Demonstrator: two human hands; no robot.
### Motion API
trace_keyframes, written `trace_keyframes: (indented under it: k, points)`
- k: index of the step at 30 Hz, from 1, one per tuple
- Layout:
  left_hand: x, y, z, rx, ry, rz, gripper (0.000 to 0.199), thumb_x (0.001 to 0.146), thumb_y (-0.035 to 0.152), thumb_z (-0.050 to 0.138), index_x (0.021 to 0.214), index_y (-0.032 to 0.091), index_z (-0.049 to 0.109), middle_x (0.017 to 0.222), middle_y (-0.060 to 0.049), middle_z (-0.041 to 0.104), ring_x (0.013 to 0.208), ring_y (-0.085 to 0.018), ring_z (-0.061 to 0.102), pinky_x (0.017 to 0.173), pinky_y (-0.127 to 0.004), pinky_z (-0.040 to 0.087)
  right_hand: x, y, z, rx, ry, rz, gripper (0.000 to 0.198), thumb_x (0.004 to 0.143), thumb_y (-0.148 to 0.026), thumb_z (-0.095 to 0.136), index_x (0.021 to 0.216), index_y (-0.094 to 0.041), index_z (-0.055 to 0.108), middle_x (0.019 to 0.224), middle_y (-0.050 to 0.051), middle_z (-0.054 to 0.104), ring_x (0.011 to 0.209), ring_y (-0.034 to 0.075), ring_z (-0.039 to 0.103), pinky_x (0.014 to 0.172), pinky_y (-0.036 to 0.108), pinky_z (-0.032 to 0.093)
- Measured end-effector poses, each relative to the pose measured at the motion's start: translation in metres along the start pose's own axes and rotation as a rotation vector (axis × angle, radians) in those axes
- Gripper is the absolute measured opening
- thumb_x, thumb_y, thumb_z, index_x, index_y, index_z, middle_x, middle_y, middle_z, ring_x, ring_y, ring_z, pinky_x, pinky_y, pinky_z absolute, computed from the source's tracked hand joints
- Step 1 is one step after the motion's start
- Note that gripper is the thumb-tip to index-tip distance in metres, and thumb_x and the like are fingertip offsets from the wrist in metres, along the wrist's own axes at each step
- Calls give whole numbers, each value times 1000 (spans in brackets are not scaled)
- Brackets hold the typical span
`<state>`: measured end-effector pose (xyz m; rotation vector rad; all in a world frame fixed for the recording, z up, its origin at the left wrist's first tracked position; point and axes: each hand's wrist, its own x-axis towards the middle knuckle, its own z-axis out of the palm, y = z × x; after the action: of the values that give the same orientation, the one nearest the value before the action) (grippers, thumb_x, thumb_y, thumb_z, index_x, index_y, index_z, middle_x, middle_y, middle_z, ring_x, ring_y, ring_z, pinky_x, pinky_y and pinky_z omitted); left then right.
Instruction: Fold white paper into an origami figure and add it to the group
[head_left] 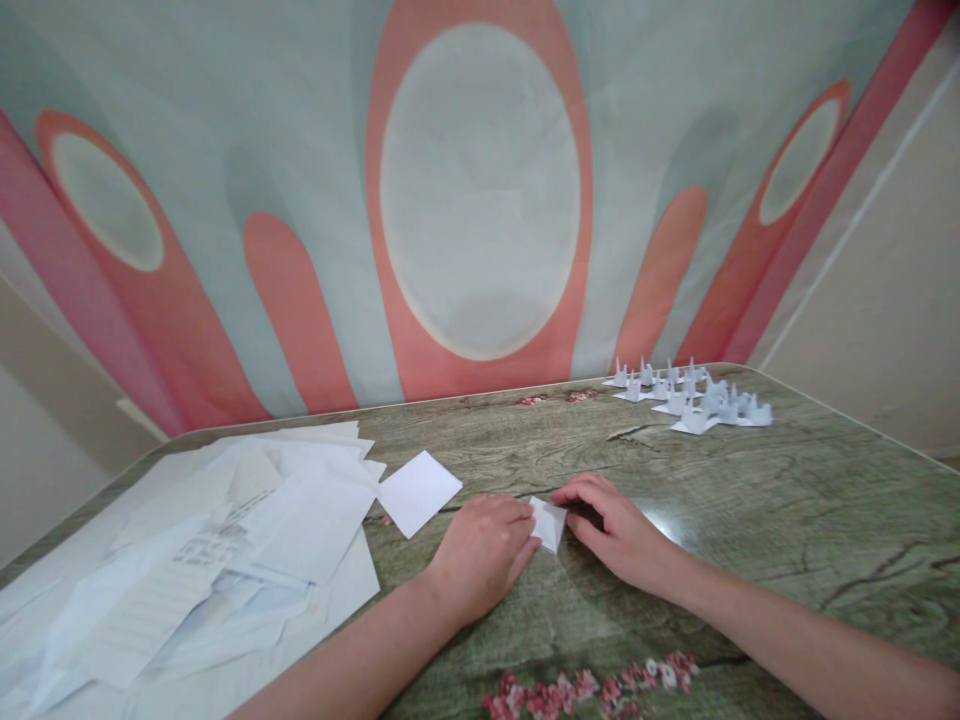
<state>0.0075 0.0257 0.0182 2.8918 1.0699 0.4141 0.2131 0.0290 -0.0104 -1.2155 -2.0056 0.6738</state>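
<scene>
A small folded piece of white paper (549,526) lies on the table between my two hands, its creases faintly visible. My left hand (484,552) has its fingers closed on the left side of this paper. From the right, my right hand (611,528) reaches to the paper's right corner, thumb and index finger apart with a gap between them; whether the fingertips touch it is hard to tell. Just beyond my left hand, a flat square of white paper (421,493) rests on the wood-patterned tabletop (795,530).
A large loose pile of white papers (322,520), some printed, spreads over the table's left side. Several folded paper cranes (694,418) stand in a group at the far right. Behind the table's back edge hangs a patterned backdrop (480,375). Pink flowers (592,690) decorate the near tabletop.
</scene>
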Motion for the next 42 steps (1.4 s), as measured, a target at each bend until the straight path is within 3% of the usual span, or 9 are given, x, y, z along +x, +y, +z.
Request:
trace_keyframes:
  k: [42]
  points:
    - [-1,1,2,6,-33,-27,20,88,26,46,100,18,60,103,-4,64,98,-20,57,89,-36,43,-1,0,4,-87,5,-45,31,70,-2,48,92,-20,58,89,4,57,89,20,49,80,34,40]
